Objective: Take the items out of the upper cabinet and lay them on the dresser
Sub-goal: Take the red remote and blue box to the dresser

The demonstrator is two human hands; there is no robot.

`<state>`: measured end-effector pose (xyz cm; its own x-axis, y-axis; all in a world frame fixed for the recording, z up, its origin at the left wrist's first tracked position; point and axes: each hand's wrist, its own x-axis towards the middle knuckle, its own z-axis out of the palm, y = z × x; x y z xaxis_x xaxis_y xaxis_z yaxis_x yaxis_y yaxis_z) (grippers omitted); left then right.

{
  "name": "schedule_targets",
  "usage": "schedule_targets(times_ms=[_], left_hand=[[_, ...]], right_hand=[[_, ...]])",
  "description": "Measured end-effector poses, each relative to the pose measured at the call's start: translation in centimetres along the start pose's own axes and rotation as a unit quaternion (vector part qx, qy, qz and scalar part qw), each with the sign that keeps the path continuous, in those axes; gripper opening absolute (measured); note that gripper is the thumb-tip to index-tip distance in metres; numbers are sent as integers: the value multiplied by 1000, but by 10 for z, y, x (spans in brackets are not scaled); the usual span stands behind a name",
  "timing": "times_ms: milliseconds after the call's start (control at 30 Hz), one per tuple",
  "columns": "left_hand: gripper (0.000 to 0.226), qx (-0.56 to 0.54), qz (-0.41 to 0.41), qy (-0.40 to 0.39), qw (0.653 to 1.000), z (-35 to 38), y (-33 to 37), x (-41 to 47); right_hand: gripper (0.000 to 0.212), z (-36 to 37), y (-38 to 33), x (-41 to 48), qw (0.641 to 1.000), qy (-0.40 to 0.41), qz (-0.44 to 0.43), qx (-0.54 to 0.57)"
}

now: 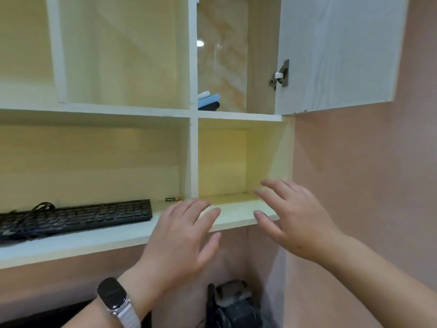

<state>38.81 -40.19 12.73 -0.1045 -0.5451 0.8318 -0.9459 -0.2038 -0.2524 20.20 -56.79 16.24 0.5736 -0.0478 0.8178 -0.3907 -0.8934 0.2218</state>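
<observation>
Small stack of items [209,100] low in the upper right cabinet compartment [222,67], pressed against the white divider: something white on top, a blue flat piece beneath, a dark one at the bottom; too small to identify further. Cabinet door [340,50] swung open to the right, metal hinge [280,75] showing on its inner face. Directly below, an open cubby [236,162] with pale yellow walls. Left hand [182,235] raised in front of the shelf edge [71,245], fingers spread and loosely extended, holding nothing. Right hand [293,214] just beside it, level with the cubby floor, fingers likewise splayed, gripping nothing. Dark-faced watch [113,295] with a light band on the left wrist. Further left on the lower shelf, a black keyboard [78,216] with its cable coiled on top, and a small battery [172,199] near the divider. Pink wall [366,185] to the right.
</observation>
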Motion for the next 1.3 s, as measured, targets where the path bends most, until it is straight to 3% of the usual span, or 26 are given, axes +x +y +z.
schedule_targets(times_ms=[300,433,533,733,933,1067,1300], left_hand=[[44,72,-5,72,995,-13,-22,132],[47,99,-3,58,993,-27,-38,182],[46,143,30,36,989,-37,-49,222],[38,289,91,-93,949,-41,-74,286],[39,461,-10,-281,842,-36,-80,338],[45,504,-75,-352,785,-35,-84,360],[53,431,-97,-468,765,-24,-90,377]], right_hand=[[51,8,80,97,996,66,-39,55],[56,9,98,140,990,71,-54,110],[47,10,106,175,987,67,-58,137],[46,18,111,245,980,-30,-54,188],[49,33,106,293,963,-131,-70,225],[58,48,102,307,959,-145,-83,229],[53,57,103,314,966,-113,-105,207]])
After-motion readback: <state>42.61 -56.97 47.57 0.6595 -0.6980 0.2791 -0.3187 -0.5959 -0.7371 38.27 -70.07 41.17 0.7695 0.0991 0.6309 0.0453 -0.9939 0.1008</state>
